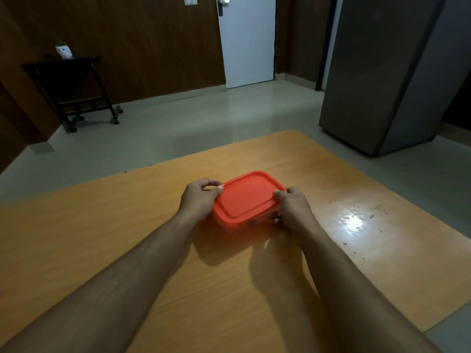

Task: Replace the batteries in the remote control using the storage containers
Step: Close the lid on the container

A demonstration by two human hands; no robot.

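Observation:
A rectangular storage container with a red lid point(247, 198) sits on the orange wooden table point(127, 238), near the middle. My left hand point(200, 198) grips its left end, thumb on the lid's edge. My right hand point(293, 210) grips its right end, thumb on the lid's rim and fingers wrapped around the side. The lid lies flat on the container. What is inside the container is hidden. No remote control or batteries are in view.
A bright glare patch and dark scuff marks point(354, 222) mark the table's right side. Beyond the table, a grey cabinet point(382, 72) stands at the right, a dark wheeled side table point(74, 90) at the left, and a white door point(247, 39) at the back.

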